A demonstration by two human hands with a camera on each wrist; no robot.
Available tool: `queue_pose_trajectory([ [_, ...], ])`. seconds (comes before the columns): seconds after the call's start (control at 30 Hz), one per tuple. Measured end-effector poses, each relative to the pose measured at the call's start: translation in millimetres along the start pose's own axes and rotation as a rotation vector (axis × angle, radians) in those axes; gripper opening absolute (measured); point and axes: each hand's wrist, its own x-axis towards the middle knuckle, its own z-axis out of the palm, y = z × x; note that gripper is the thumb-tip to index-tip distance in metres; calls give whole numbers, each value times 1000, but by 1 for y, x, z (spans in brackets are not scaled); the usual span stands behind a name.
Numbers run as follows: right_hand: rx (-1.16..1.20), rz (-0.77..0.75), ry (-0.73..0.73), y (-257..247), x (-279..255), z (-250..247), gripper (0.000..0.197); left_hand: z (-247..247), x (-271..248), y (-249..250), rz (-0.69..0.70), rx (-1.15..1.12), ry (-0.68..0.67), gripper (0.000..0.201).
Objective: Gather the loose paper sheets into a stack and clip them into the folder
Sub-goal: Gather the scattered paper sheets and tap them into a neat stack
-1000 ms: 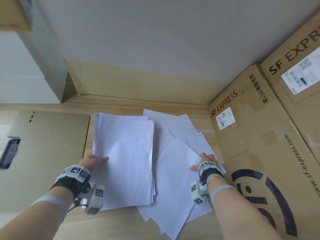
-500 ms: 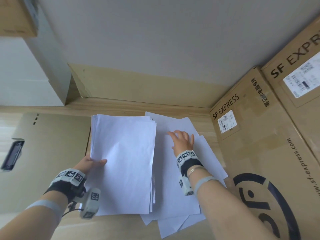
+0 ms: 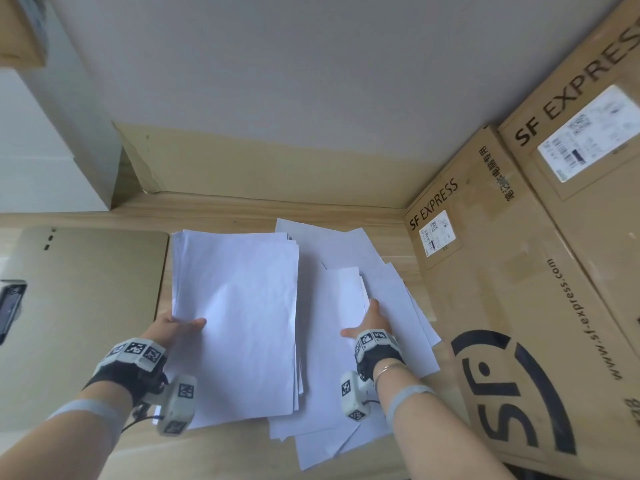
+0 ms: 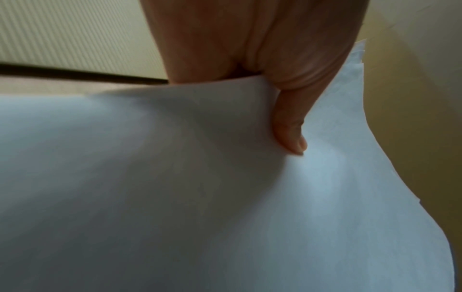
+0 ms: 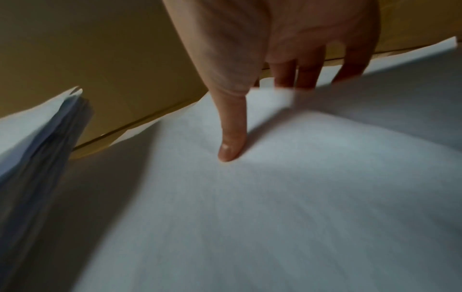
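Observation:
My left hand (image 3: 178, 324) grips a stack of white sheets (image 3: 242, 323) by its left edge, thumb (image 4: 291, 130) on top and fingers hidden beneath the stack (image 4: 175, 197). To the right, loose sheets (image 3: 398, 306) lie fanned and overlapping on the wooden table. My right hand (image 3: 369, 320) pinches the right edge of the top loose sheet (image 3: 329, 358); its thumb (image 5: 231, 142) lies on the sheet (image 5: 250, 217) and the fingers go under the edge. The tan folder (image 3: 90, 306) lies flat at the left, its black clip (image 3: 10, 306) at the frame edge.
Large SF Express cardboard boxes (image 3: 519, 306) stand close along the right of the papers. A wall with a tan skirting (image 3: 277, 174) closes the far side of the table (image 3: 225, 455). A white cabinet (image 3: 41, 150) stands at the back left.
My right hand drew back from the far middle of the loose sheets toward me and to the right, and now pinches a sheet's edge. The left hand keeps its hold on the stack.

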Motion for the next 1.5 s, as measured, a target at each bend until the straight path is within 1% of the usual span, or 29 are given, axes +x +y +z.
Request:
queue_pose_trajectory([
  [0.07,9,-46,11,3,1,0,70,0,1,-1,3,9,-13,6],
  [0.1,22,-57,20,5,1,1,64,0,1,-2,6,16,-10,6],
  [0.2,169,-59,92,12,0,-3,52,-3,5,-6,15,8,4,9],
  [0.3,352,-83,162,23,1,-15,47,-7,10,-10,8,-12,4,7],
  [0.4,372,-96,213,32,2,-32,36,-7,11,-12,-5,-31,7,6],
  [0.53,444,-67,259,40,7,-51,32,-3,8,-10,-1,-35,0,4],
  [0.6,473,-79,272,43,13,-60,27,-1,9,-9,-5,-31,22,7],
  [0.67,501,-111,287,44,18,-71,23,1,9,-7,-4,-29,54,3],
  [0.7,526,-127,300,43,18,-78,22,2,10,-6,2,-21,69,4],
  [0.8,604,-174,299,36,13,-98,19,5,16,-6,-10,10,104,19],
  [0.87,624,-206,283,27,11,-100,21,7,20,-7,-16,18,123,25],
  [0.93,621,-226,264,13,11,-88,25,9,23,-8,-17,-2,125,32],
  [1.0,584,-238,207,-7,8,-64,31,10,27,-9,-3,-19,113,35],
  [1.07,535,-258,125,-28,1,-32,37,14,22,-6,9,31,100,35],
  [1.13,515,-273,73,-46,-9,-1,43,19,18,-4,44,65,97,33],
  [1.17,531,-270,45,-53,-16,12,47,19,18,-3,59,94,93,41],
  [1.23,584,-252,-15,-67,-30,33,60,21,21,-2,87,168,44,76],
  [1.27,581,-253,-43,-73,-35,41,68,20,22,-1,96,189,24,86],
  [1.3,557,-263,-87,-80,-39,48,74,21,23,1,105,204,4,85],
  [1.33,537,-286,-135,-86,-42,54,79,21,21,4,104,235,-11,78],
  [1.4,545,-348,-225,-94,-44,61,86,23,19,7,102,295,13,58],
  [1.43,568,-359,-239,-95,-43,61,88,23,18,9,98,301,37,53],
  [1.5,627,-358,-212,-95,-41,53,90,21,14,14,104,294,73,52],
])
